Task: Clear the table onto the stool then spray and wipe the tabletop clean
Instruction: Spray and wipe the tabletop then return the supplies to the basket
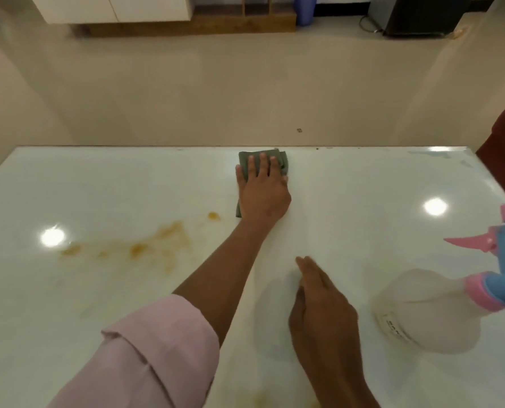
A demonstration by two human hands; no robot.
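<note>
- White glossy tabletop [348,201], orange-brown stains smeared over the left half.
- Folded grey-green cloth [283,160] lying flat near the far edge, middle of the table.
- Clear spray bottle [428,310] with blue-and-pink trigger head, standing at the right side.

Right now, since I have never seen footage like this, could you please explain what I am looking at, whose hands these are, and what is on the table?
There is no machine here: one camera worn on a person's head looks forward and down, so the two bare hands belong to the wearer. The left hand, its pink sleeve rolled up, presses flat on a folded grey-green cloth near the far edge of the glossy white table. The right hand is open, near or on the tabletop, holding nothing. A spray bottle with a blue and pink head stands at the right. Orange-brown stains remain at the left. The bright spots are lamp reflections.
</note>
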